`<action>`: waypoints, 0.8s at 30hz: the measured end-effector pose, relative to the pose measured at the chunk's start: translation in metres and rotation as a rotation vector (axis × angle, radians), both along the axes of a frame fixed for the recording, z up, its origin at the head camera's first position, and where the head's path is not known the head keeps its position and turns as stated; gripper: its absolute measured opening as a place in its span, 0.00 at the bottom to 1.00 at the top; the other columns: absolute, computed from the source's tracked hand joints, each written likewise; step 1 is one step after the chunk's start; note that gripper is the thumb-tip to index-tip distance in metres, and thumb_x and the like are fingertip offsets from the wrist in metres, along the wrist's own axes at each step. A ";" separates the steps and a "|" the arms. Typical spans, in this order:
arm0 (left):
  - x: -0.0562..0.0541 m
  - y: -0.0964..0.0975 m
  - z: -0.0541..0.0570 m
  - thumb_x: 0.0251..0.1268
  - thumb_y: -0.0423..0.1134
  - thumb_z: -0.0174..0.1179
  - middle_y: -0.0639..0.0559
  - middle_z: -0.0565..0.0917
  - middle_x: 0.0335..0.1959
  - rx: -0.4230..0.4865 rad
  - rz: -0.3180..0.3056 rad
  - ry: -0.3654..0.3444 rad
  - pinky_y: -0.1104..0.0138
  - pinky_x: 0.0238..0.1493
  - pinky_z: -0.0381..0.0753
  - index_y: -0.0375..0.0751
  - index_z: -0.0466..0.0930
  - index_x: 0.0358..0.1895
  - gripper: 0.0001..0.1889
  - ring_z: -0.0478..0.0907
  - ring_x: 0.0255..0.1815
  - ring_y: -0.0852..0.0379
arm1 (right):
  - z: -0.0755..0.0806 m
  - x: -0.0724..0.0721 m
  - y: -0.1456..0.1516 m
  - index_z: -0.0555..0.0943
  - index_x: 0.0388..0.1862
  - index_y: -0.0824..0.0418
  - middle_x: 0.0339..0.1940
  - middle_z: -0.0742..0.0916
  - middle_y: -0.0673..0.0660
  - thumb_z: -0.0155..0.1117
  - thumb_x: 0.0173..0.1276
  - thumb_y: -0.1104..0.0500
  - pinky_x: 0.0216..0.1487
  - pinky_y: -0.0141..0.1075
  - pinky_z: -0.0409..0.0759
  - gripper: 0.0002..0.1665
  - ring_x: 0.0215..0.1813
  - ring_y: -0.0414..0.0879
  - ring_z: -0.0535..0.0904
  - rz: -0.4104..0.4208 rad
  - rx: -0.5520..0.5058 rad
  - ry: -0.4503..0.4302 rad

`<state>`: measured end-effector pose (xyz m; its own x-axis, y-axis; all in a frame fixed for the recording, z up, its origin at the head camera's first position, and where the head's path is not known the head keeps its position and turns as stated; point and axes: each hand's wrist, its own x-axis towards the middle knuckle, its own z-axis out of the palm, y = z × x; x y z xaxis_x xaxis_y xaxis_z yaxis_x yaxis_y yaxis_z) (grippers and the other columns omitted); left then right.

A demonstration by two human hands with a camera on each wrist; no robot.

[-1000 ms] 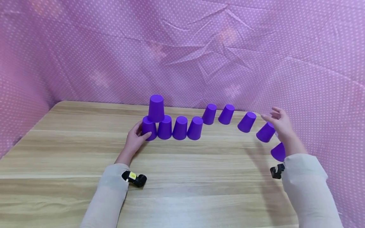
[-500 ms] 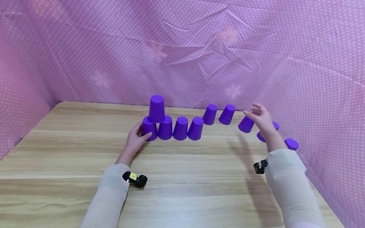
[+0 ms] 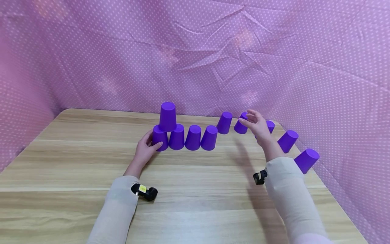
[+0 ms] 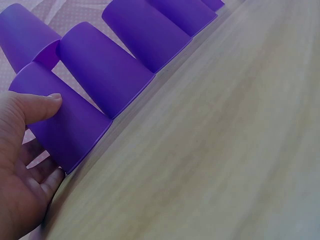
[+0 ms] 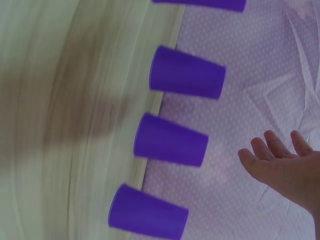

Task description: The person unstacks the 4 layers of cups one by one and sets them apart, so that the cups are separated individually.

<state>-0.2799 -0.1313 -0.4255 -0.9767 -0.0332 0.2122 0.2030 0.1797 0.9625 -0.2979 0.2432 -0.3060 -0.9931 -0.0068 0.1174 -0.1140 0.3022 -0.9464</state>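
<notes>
Upside-down purple cups form a row of several, and at its left end my left hand [image 3: 143,151] holds the outermost cup [image 3: 160,137]. In the left wrist view the thumb [image 4: 42,106] lies across that cup's front while the fingers go round its far side. An upper cup [image 3: 168,118] bridges this cup and its neighbour [image 3: 176,137]. My right hand [image 3: 258,129] is raised with nothing in it, overlapping a back cup [image 3: 240,128] in the head view. The right wrist view shows its fingers [image 5: 272,142] extended, apart from the cups.
Further upside-down cups curve along the table's back and right side, among them a back cup [image 3: 224,123], a right cup [image 3: 287,141] and a nearer one [image 3: 307,161]. A pink dotted cloth [image 3: 195,51] hangs right behind the wooden table [image 3: 195,189].
My right hand has moved left, from over the right-hand cups to the back ones, passing them without taking any. My left hand stays on its cup, and the cups have not moved.
</notes>
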 end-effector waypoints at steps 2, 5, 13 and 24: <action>-0.001 0.000 -0.001 0.54 0.31 0.58 0.35 0.61 0.59 0.000 -0.003 -0.004 0.60 0.60 0.57 0.35 0.55 0.63 0.32 0.57 0.60 0.45 | -0.002 -0.001 -0.007 0.51 0.64 0.66 0.62 0.61 0.67 0.60 0.57 0.60 0.61 0.45 0.54 0.41 0.62 0.56 0.55 0.012 -0.008 -0.017; -0.002 -0.001 -0.001 0.54 0.31 0.58 0.35 0.61 0.59 0.003 -0.008 -0.006 0.60 0.60 0.56 0.36 0.55 0.63 0.33 0.56 0.60 0.45 | -0.005 -0.003 -0.016 0.52 0.64 0.67 0.61 0.62 0.67 0.59 0.57 0.61 0.62 0.45 0.53 0.40 0.63 0.57 0.55 0.037 -0.007 -0.022; -0.001 -0.001 -0.002 0.54 0.32 0.58 0.35 0.60 0.60 0.005 -0.014 -0.013 0.59 0.60 0.55 0.36 0.54 0.64 0.33 0.55 0.61 0.45 | -0.013 -0.005 -0.041 0.55 0.63 0.67 0.60 0.63 0.68 0.61 0.56 0.61 0.60 0.45 0.57 0.39 0.62 0.58 0.55 0.108 -0.058 0.005; 0.000 0.002 -0.003 0.54 0.31 0.57 0.35 0.60 0.60 0.005 0.000 -0.009 0.60 0.60 0.56 0.36 0.54 0.63 0.33 0.55 0.61 0.46 | -0.013 -0.006 -0.075 0.58 0.62 0.61 0.60 0.66 0.62 0.63 0.54 0.58 0.59 0.44 0.58 0.38 0.61 0.54 0.58 0.159 -0.014 -0.004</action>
